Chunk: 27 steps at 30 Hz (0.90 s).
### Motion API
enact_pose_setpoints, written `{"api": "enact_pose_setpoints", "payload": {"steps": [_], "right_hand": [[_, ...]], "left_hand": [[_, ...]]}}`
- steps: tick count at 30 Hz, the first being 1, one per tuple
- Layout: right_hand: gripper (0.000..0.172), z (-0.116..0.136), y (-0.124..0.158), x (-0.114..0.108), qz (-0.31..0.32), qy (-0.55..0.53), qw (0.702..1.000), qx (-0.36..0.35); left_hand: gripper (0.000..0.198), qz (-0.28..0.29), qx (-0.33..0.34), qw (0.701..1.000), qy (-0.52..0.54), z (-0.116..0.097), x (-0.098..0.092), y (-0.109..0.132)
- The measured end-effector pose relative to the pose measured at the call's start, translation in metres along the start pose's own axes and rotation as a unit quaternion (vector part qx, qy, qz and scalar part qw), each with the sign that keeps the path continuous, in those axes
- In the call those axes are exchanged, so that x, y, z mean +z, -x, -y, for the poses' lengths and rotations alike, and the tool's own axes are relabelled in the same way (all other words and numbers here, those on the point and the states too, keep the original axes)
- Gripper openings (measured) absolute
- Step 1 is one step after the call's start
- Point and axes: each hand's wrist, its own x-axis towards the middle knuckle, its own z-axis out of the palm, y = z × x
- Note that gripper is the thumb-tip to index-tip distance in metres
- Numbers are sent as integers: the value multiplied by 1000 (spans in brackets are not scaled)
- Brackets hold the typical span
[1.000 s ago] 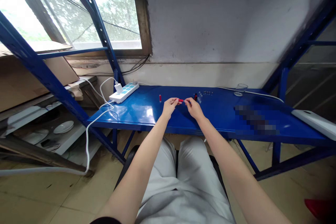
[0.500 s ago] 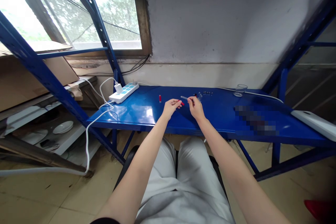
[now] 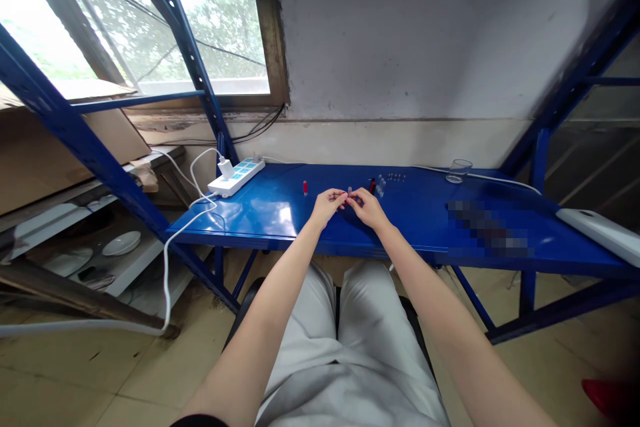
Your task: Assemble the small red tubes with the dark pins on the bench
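Note:
My left hand [image 3: 327, 207] and my right hand [image 3: 369, 208] meet above the blue table, their fingertips pinched close together. Between them a small clear tube [image 3: 350, 190] pokes up, its lower part covered by fingers. The left fingers close on a small red part, mostly hidden now. My right fingers are at the clear tube. To the left of the hands a small red tube-like piece [image 3: 305, 188] stands upright. Just beyond the right hand are several clear tubes [image 3: 381, 185] and a black-and-red piece [image 3: 372, 185].
Several tiny pale pieces [image 3: 397, 177] sit in rows near the back. A drinking glass [image 3: 459, 172] stands at the back right, and a white power strip [image 3: 236, 177] lies at the left. Blue shelf posts [image 3: 193, 60] rise at the sides; a white device [image 3: 600, 237] rests far right.
My right hand has moved left and in against the left hand. The clear tube, earlier tilted and apart from the red part, is now upright between the fingertips.

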Motion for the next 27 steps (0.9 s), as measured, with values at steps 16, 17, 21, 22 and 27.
{"api": "enact_pose_setpoints", "payload": {"steps": [16,17,21,22,27], "right_hand": [[22,-3,0,0,38,40,998,18],[22,-2,0,-2,34,55,997,30],[20,-2,2,-15,-9,150,978,144],[20,-2,3,-18,-23,171,967,185],[20,-8,5,-30,-38,232,912,335]], "left_hand": [[19,19,-5,1000,-4,-4,1,2],[17,11,3,1000,-12,-4,1,3],[15,-12,27,999,-32,-4,2,4],[16,-14,30,999,-39,-4,2,4],[22,-15,33,996,-79,-4,1,6]]}}
